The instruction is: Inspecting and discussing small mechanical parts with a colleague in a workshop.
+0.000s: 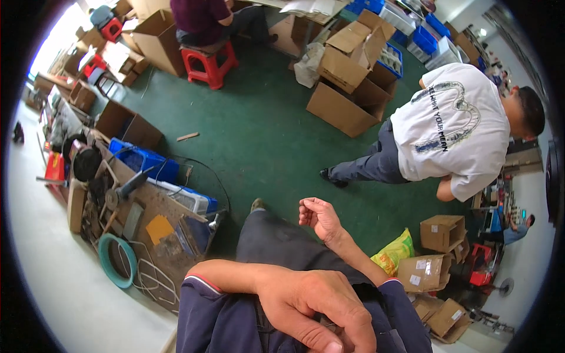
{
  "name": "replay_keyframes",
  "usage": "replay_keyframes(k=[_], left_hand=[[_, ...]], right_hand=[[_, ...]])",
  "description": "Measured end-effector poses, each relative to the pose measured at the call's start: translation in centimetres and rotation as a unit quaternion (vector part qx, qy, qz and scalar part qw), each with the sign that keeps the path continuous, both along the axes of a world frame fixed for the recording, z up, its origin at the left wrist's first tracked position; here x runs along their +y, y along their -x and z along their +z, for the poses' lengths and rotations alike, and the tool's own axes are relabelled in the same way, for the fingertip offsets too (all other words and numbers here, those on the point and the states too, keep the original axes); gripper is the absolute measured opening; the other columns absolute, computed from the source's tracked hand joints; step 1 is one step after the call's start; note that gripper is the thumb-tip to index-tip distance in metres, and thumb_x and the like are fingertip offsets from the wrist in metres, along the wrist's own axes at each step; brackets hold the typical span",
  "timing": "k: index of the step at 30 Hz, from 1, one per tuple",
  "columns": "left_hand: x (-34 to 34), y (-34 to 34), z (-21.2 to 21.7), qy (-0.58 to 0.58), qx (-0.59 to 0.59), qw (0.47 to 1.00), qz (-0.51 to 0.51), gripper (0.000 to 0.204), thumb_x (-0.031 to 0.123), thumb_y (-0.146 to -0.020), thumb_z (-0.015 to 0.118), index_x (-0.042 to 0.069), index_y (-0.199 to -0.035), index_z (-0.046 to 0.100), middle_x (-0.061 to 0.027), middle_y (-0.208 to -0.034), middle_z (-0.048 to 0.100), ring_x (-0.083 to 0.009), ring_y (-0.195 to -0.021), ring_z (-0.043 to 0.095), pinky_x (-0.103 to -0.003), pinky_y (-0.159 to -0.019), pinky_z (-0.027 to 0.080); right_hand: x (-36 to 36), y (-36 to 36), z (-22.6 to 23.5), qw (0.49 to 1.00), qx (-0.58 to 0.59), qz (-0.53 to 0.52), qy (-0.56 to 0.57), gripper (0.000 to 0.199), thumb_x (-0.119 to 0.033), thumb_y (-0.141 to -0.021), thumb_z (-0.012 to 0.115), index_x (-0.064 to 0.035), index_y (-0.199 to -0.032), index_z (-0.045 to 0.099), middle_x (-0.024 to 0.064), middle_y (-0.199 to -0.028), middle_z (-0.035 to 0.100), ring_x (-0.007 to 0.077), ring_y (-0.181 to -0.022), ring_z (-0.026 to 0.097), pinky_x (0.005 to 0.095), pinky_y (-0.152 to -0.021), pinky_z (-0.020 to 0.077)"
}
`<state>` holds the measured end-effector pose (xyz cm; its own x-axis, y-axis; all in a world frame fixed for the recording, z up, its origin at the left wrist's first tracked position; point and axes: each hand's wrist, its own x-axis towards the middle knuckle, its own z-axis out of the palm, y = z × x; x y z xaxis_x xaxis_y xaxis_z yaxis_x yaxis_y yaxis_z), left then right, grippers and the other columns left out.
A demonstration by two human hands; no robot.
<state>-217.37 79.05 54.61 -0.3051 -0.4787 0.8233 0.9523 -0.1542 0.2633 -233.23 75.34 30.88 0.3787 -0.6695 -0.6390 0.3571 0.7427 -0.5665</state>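
Observation:
My left hand [318,300] lies bent across the front of my dark blue shirt [218,317] at the lower edge. Its thumb and fingers curl together, and the frame cuts off part of them. What they hold, if anything, is hidden. Farther out, beyond my dark trousers [282,241], hovers my right hand [321,217] over the green floor [253,135]. The fingers there are curled into a loose fist, with nothing seen in them. Neither hand touches the workbench on the left.
A cluttered workbench [168,206] on the left bears an angle grinder [126,187] and a coiled green hose [106,262]. Blue crates [147,162] stand beside it. A person in a white shirt [453,123] walks at right. Cardboard boxes [341,109], a yellow bag [394,253] and a red stool [215,67] surround the floor.

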Motion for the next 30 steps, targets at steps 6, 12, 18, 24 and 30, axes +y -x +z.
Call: replay_keyframes(k=[6,12,18,24,30], left_hand=[[-7.4,1.4,-1.0,0.042,0.02,0.997,-0.056,0.028,0.017,-0.097,0.06,-0.01,-0.103,0.064,-0.018,-0.09,0.068,-0.0268,-0.066,0.063,-0.035,-0.055,0.047],[-16.8,-1.6,-1.2,-0.024,-0.003,0.993,-0.117,0.039,0.026,-0.094,0.065,-0.011,-0.106,0.063,-0.0178,-0.092,0.068,-0.0246,-0.065,0.063,-0.033,-0.056,0.048],[-26.3,-6.0,-1.0,-0.052,0.005,0.995,-0.082,0.05,0.035,-0.091,0.069,-0.012,-0.109,0.063,-0.0176,-0.094,0.068,-0.0244,-0.064,0.064,-0.032,-0.057,0.05],[-35.1,-12.0,-0.9,0.01,0.0,1.0,0.019,0.048,0.034,-0.089,0.071,-0.01,-0.105,0.064,-0.0156,-0.088,0.066,-0.0234,-0.061,0.063,-0.031,-0.052,0.047],[-39.9,-21.5,-4.5,0.02,-0.258,0.963,0.08,0.036,0.032,-0.094,0.064,-0.004,-0.096,0.068,-0.0163,-0.09,0.067,-0.0328,-0.078,0.065,-0.04,-0.069,0.052]], right_hand=[[-4.6,1.7,-1.0,0.999,-0.002,-0.047,-0.008,0.013,-0.015,-0.095,0.059,-0.0023,-0.098,0.062,0.0045,-0.08,0.065,0.0154,-0.068,0.063,0.0331,-0.064,0.056],[-13.4,-0.3,-1.4,0.995,0.002,-0.104,-0.005,0.013,-0.014,-0.096,0.057,-0.0015,-0.098,0.061,0.0055,-0.079,0.064,0.0155,-0.068,0.063,0.0316,-0.064,0.0551],[-23.8,-6.0,-1.2,0.997,0.008,-0.075,-0.013,0.014,-0.016,-0.095,0.058,-0.0019,-0.098,0.06,0.0059,-0.08,0.064,0.0153,-0.067,0.062,0.032,-0.063,0.0547],[-32.7,-12.5,-0.7,0.999,-0.009,-0.05,-0.02,0.014,-0.016,-0.096,0.058,-0.0019,-0.098,0.06,0.0058,-0.08,0.064,0.0157,-0.067,0.062,0.0317,-0.062,0.0548],[-40.6,-17.3,-2.1,0.999,-0.022,-0.002,-0.025,0.014,-0.015,-0.095,0.059,-0.0014,-0.098,0.061,0.0064,-0.079,0.064,0.0159,-0.067,0.063,0.0321,-0.062,0.0555]])
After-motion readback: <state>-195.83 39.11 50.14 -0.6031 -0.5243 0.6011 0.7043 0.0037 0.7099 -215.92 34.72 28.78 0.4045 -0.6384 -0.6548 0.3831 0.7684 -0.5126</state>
